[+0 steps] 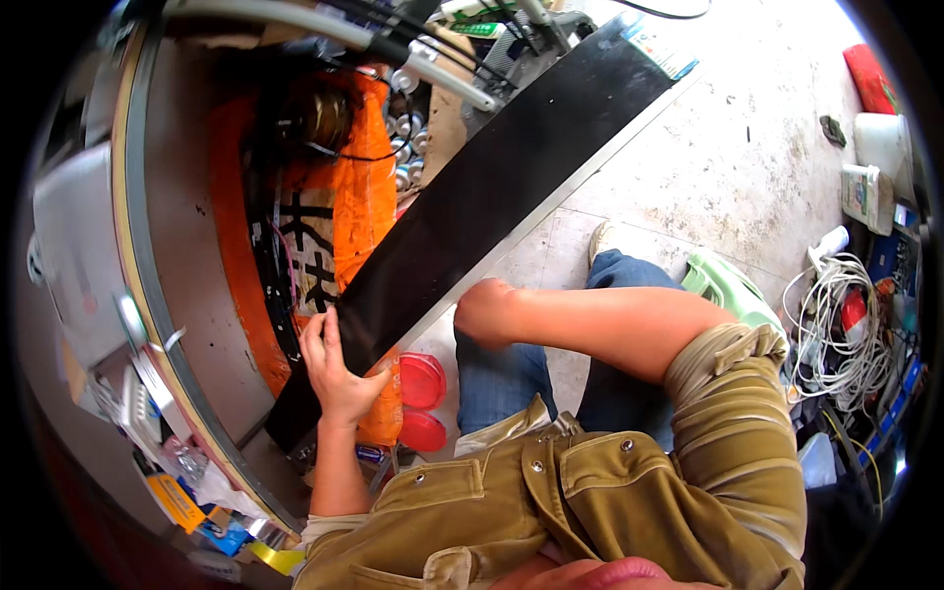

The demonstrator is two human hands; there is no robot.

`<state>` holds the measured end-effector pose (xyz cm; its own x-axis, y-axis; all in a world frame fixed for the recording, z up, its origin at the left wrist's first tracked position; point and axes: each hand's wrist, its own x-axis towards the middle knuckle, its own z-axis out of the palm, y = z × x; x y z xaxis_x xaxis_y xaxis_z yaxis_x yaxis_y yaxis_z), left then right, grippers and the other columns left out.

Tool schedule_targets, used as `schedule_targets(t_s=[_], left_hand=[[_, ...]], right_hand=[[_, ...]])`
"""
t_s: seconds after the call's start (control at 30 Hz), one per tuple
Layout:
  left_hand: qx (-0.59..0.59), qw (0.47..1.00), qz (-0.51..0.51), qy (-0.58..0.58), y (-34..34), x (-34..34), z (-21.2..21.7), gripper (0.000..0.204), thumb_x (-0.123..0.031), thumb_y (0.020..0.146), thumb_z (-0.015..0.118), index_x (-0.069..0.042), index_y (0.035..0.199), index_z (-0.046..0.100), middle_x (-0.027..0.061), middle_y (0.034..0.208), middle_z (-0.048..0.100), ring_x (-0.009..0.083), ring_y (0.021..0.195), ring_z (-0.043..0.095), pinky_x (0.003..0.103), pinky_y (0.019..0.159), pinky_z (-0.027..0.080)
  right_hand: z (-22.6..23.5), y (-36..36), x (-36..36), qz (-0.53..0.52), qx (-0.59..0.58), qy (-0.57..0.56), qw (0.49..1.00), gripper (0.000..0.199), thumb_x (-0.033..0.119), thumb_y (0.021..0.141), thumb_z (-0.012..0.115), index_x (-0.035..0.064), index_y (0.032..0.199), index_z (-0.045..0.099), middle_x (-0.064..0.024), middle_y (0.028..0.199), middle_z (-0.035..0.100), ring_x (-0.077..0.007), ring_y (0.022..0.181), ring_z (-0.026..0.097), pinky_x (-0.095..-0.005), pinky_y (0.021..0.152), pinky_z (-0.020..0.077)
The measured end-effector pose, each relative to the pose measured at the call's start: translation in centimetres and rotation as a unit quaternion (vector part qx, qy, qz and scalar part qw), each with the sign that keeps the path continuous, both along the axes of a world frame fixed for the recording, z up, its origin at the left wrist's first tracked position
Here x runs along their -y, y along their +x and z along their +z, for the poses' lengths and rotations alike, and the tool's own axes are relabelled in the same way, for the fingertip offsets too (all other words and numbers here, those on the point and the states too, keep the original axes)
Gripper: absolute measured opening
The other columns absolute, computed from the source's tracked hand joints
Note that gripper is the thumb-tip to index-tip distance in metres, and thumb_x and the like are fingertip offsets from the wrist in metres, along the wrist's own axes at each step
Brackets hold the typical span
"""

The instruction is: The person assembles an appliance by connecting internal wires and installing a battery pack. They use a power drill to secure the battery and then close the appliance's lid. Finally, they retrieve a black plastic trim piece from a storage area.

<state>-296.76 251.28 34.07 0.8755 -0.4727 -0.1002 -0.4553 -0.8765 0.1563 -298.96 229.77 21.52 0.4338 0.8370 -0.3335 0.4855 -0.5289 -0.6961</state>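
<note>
A long black board with a pale edge lies diagonally before me, from the far right down to the near left. My left hand rests across its near-left end, fingers stretched over the black face and thumb spread toward the pale edge. Beside that edge, farther right, my right hand is closed like a fist. Its fingertips are turned out of sight, so whatever it may hold is hidden.
Left of the board is an orange sack near several small cans. Two red round lids sit below the board. A coiled white cable and a light green plastic item are at right. A panel edge bounds the left.
</note>
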Motion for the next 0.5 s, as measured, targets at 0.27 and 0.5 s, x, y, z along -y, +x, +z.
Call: schedule_targets(t_s=[0.27, 0.5], left_hand=[[-0.05, 0.997, -0.03, -0.051, 1.3, 10.2, 1.3, 0.091, -0.021, 0.05, 0.078, 0.001, 0.131, 0.042, 0.021, 0.118, 0.044, 0.0386, 0.107, 0.045, 0.047, 0.093, 0.037], [-0.105, 0.992, -0.011, -0.073, -0.8, 14.3, 8.2, 0.095, -0.015, 0.049, 0.08, 0.0, 0.134, 0.04, 0.021, 0.122, 0.044, 0.0372, 0.112, 0.045, 0.043, 0.097, 0.037]], right_hand=[[-4.7, -0.7, 1.5, -0.371, 0.084, 0.232, 0.895, 0.035, 0.007, 0.076, 0.056, 0.0057, 0.11, 0.062, -0.0179, 0.116, 0.059, -0.0327, 0.107, 0.057, -0.0398, 0.088, 0.047], [-3.7, -7.2, 4.7, -0.599, -0.096, 0.225, 0.762, 0.023, 0.016, 0.079, 0.058, 0.0026, 0.096, 0.065, -0.0163, 0.09, 0.066, -0.0294, 0.086, 0.063, -0.0373, 0.078, 0.0489]])
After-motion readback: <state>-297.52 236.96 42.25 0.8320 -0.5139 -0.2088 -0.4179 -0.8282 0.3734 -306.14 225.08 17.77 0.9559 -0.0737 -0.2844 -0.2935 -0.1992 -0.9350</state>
